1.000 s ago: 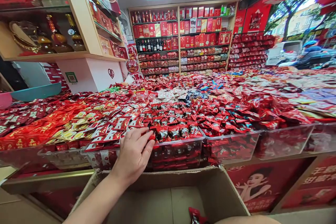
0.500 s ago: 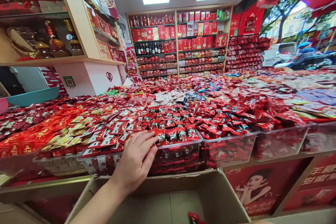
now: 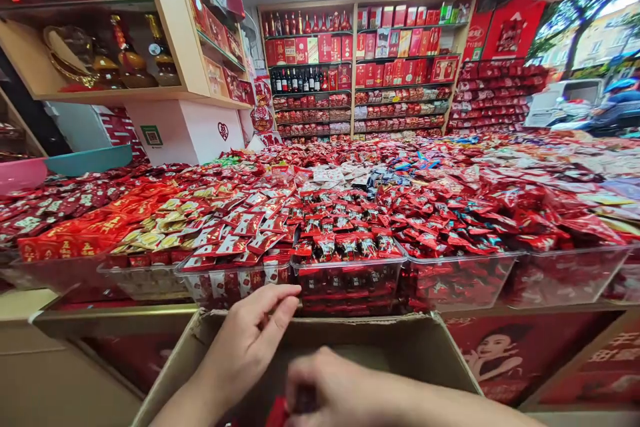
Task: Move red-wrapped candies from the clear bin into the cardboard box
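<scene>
My left hand (image 3: 257, 330) is over the near left part of an open cardboard box (image 3: 450, 360), its fingers stretched forward and a gap between thumb and forefinger. Nothing shows in it. Just beyond its fingertips stands a clear plastic bin (image 3: 350, 290) heaped with red-and-black wrapped candies (image 3: 345, 247). Inside the box, my right hand (image 3: 325, 383) is smeared by motion, with its fingers curled around dark red wrapped candy (image 3: 277, 411). How many pieces it grips is hidden.
Clear bins of red-and-white packets (image 3: 250, 233), orange-red packets (image 3: 80, 233) and red candies (image 3: 455, 230) line the counter. A teal basin (image 3: 90, 160) and a pink basin (image 3: 20, 177) sit at left. Shelves of bottles and boxes (image 3: 310, 50) stand behind.
My left hand has drawn back from the candy bin's rim to above the box. My right hand has come into view inside the box. The view has shifted left and slightly down.
</scene>
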A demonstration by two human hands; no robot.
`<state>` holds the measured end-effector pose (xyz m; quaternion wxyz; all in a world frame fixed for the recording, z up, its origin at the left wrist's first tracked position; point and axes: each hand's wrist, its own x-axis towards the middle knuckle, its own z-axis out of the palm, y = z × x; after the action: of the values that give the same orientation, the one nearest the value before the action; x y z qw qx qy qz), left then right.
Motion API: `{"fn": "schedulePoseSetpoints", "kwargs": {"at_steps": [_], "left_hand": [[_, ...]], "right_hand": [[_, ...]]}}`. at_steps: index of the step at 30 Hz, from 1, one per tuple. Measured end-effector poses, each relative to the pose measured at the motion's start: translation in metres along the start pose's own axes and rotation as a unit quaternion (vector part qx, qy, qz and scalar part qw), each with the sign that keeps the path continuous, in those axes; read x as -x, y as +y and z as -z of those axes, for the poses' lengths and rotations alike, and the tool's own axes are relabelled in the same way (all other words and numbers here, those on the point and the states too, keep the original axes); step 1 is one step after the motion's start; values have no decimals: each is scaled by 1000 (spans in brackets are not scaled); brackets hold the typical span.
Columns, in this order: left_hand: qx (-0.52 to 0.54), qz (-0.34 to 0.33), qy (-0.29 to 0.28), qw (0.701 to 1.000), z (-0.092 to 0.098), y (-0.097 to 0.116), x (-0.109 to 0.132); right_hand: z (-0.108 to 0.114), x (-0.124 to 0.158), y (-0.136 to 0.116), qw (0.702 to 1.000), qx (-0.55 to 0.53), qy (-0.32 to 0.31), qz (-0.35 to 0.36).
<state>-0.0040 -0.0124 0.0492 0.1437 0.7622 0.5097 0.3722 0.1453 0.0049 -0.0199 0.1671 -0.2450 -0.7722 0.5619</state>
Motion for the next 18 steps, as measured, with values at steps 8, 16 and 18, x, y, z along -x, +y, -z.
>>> {"fn": "schedulePoseSetpoints", "kwargs": {"at_steps": [8,16,18], "left_hand": [[5,70,-7,998,-21,-2,-1],[36,85,55,994,-23,-4,1],[47,99,60,992,-23,-5,1]], "right_hand": [[26,-3,-17,947,-234,209,65],[28,-2,-13,938,-302,160,65],[29,-1,-12,947,-258,181,69]]}}
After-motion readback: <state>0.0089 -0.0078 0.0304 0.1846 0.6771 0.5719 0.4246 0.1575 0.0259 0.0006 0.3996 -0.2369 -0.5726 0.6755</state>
